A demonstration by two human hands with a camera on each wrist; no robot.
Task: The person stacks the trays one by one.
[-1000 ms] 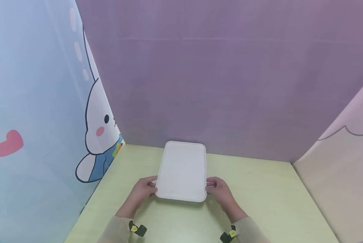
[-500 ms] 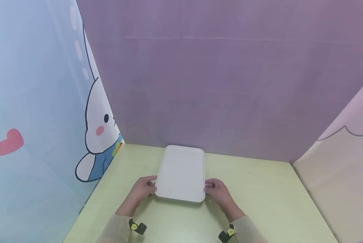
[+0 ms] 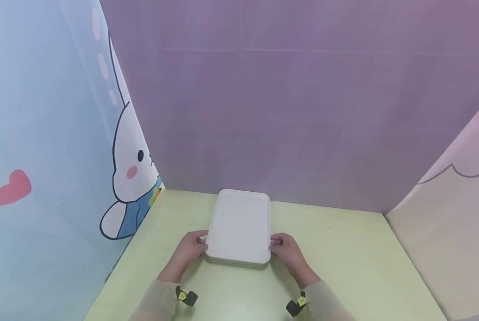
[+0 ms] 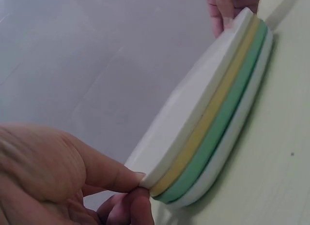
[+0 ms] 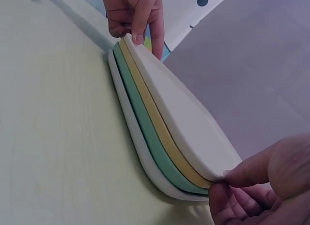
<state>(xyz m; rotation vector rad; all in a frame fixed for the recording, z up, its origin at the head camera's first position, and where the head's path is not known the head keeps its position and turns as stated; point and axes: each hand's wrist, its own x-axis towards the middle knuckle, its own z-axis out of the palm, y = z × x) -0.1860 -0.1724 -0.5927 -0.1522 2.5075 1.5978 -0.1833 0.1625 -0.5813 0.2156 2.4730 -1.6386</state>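
A white tray lies on top of a stack on the table. Below it come a yellow tray, a green tray and another white tray, edges closely aligned. My left hand pinches the top tray's left side near its front corner, thumb on the rim and fingers curled beside the stack. On the opposite side my right hand pinches the same tray, its thumb at the rim and fingers tucked below. The hands' fingertips under the rim are partly hidden.
The pale yellow-green table extends around the stack. A purple backdrop rises right behind it. A blue panel with a cartoon rabbit stands at left, and a beige and pink panel at right.
The top tray's far edge has dropped a little, and more of the stack's front edge shows under it. Both hands have kept their hold and drawn slightly inward.
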